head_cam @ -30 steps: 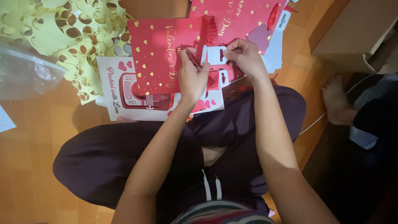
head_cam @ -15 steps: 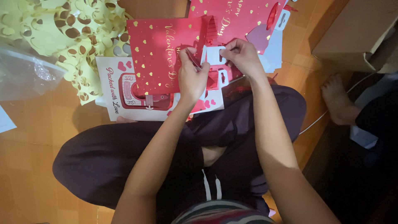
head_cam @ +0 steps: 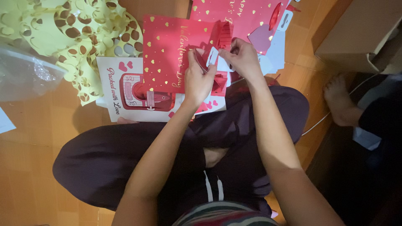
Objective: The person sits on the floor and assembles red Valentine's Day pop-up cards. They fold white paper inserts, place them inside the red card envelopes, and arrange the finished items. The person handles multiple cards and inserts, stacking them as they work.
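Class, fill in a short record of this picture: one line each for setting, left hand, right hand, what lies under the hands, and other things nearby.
setting: person sitting cross-legged on a wooden floor
left hand: left hand pinches a small red and white paper piece
right hand: right hand grips the same piece from the other side
under the hands: red card with gold hearts over a white printed sheet
nearby: yellow cut-out paper, clear plastic bag, cardboard box, another person's bare foot
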